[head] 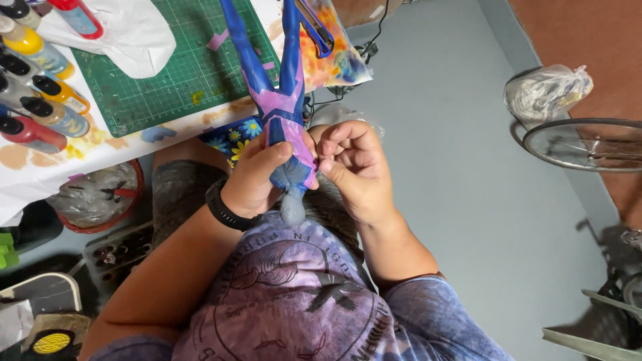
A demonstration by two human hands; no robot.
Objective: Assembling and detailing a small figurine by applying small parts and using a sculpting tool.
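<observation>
A doll-like figure (281, 100) painted blue and pink points its two legs away from me, its grey head hanging down toward my chest. My left hand (257, 175) wraps around the figure's torso, thumb across the front; a black band sits on that wrist. My right hand (354, 167) is curled beside the torso, fingertips pinched against the figure's pink side. I cannot tell whether it pinches something small.
A green cutting mat (180, 67) lies on a paint-stained table with several paint bottles (40, 80) at the left. A blue clamp-like tool (317, 30) rests on a colourful sheet. A red-rimmed bowl (100, 197), a plastic bag (545, 90) and a wheel rim (588, 144) sit on the grey floor.
</observation>
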